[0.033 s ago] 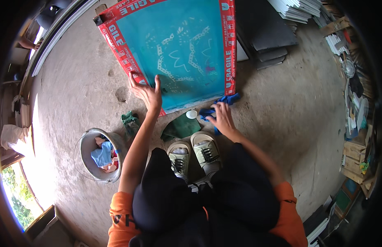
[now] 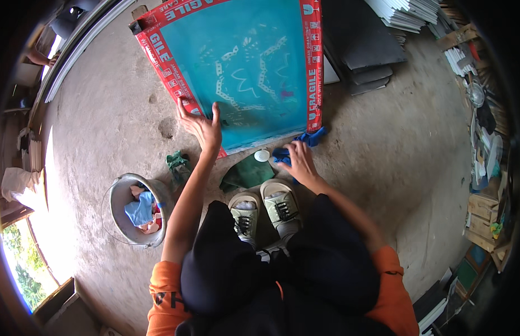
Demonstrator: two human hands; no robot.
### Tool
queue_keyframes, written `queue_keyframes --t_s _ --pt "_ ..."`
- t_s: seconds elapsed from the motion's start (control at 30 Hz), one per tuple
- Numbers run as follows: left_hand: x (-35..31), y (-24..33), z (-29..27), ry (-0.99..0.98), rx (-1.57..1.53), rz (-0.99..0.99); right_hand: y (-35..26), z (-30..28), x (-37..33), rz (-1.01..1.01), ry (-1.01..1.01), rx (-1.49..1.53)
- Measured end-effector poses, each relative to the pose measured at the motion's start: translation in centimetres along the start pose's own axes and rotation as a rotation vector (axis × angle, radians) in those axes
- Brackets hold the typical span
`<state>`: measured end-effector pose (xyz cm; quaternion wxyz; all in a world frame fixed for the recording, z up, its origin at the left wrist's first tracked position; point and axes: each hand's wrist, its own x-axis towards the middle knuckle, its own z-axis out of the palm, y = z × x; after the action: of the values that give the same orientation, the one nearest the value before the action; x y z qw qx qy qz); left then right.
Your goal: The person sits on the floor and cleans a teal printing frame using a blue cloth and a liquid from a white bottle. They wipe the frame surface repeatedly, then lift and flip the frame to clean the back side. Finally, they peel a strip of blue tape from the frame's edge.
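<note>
A screen-printing frame (image 2: 254,120), with teal mesh, a pale zigzag pattern and red-and-white tape round its border, leans before me. My left hand (image 2: 205,130) grips its left edge near the lower corner, thumb over the mesh and fingers along the tape. Just below the lower right corner, my right hand (image 2: 302,161) has its fingers closed on a crumpled blue cloth (image 2: 313,138). Part of that cloth is hidden under the hand. A small white round lid-like piece (image 2: 262,155) and a dark green sheet (image 2: 247,172) lie between my hands, close to my sandals.
A grey bucket (image 2: 119,210) holding rags stands on the concrete floor at left, with a green cloth (image 2: 178,162) beside it. Dark flat panels (image 2: 372,50) and a stack of white sheets (image 2: 408,14) lie at far right. Cluttered shelving (image 2: 484,210) lines the right side.
My right hand has shifted slightly left and down, and its fingers have drawn in on the blue cloth. The left hand keeps its place on the frame.
</note>
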<state>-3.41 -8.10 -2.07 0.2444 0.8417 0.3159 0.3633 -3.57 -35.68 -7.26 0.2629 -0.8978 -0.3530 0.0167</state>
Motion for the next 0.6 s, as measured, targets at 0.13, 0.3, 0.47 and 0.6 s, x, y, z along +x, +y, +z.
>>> queue_keyframes --t_s 0.13,0.3,0.47,0.6 --pt "-0.3 0.3 -1.1 -0.036 -0.008 0.006 0.3 1.6 1.0 -0.037 -0.061 0.008" --pt "0.1 -0.2 -2.7 0.042 -0.078 0.011 0.1 -1.4 4.0 0.148 0.121 0.513" --pt "1.2 -0.6 -2.1 0.075 -0.094 0.008 -0.7 -6.6 7.9 0.232 0.463 0.422" --pt "3.3 -0.2 -1.8 0.065 -0.209 -0.002 0.4 -6.7 11.0 0.179 0.623 0.347"
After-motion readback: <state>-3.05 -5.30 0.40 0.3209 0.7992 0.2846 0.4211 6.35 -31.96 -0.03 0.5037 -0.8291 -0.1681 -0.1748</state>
